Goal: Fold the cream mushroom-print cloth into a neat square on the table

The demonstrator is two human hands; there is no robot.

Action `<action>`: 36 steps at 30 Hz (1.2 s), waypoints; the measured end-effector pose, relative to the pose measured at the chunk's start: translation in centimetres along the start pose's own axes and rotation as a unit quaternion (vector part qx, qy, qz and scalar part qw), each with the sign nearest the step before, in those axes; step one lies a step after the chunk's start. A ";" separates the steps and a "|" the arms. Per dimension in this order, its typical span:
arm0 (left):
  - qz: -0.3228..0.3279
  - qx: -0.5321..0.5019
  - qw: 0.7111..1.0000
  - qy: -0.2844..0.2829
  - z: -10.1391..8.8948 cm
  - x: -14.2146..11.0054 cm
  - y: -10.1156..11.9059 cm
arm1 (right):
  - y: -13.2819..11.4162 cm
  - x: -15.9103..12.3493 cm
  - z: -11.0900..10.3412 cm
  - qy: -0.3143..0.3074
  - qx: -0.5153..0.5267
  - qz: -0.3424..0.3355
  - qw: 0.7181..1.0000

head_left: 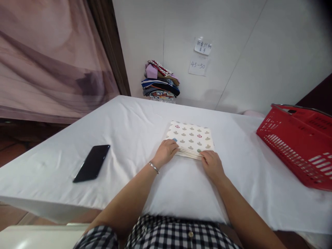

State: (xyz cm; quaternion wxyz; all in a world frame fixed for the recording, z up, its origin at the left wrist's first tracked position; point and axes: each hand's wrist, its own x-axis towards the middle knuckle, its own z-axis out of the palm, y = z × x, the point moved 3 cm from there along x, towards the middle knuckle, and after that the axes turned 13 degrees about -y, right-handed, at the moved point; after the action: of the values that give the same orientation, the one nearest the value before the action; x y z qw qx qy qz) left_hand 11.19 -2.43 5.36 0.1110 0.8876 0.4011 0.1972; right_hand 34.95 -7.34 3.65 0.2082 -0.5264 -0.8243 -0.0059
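Note:
A folded cream cloth (190, 136) with grey, red, blue and green printed motifs lies flat on the white-covered table in front of me. Its layered edge faces my body. My left hand (166, 152) grips the near left corner, fingers on top and the thumb at the edge. At the near right corner, my right hand (212, 164) pinches the layers in the same way. A silver bracelet (154, 167) circles my left wrist.
The white tablecloth (129, 138) has light creases. To the left lies a black phone (92, 163). A red plastic basket (298, 145) stands at the right. Behind the table's far edge rises a stack of folded fabrics (160, 83), below handwritten paper signs (198, 65) on the wall.

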 end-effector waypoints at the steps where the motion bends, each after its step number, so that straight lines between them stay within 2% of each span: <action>1: 0.000 -0.002 1.000 -0.002 0.0 0.0 0.0 | 0.0 0.0 0.0 0.000 0.004 0.001 1.000; 15: -0.009 -0.008 1.000 0.006 0.0 -0.1 -0.2 | 0.1 0.1 -0.1 -0.011 0.026 -0.015 0.999; 21: -0.024 0.005 1.000 0.019 -0.7 -0.7 -1.1 | 0.3 0.1 -0.2 0.015 0.041 -0.018 0.999; 25: -0.061 0.025 0.998 0.008 -1.8 -1.5 -1.4 | 0.1 0.0 -0.5 0.036 0.020 -0.022 0.999; 29: -0.103 0.030 0.994 0.012 -2.4 -2.1 -1.2 | 0.2 -0.2 -0.8 0.056 -0.017 0.014 0.998; 32: -0.126 0.034 0.991 0.005 -2.4 -2.3 -0.9 | 0.4 -0.4 -0.7 0.047 -0.035 0.028 0.998; 36: -0.164 0.047 0.985 -0.004 -2.3 -2.8 -0.7 | 0.4 -0.9 -0.7 0.030 -0.021 0.003 0.999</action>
State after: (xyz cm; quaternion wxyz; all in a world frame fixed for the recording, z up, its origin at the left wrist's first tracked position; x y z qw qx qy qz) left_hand 8.02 -4.00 6.46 0.1012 0.8148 0.5497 0.1538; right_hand 35.85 -8.11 3.93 0.2217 -0.5327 -0.8159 -0.0385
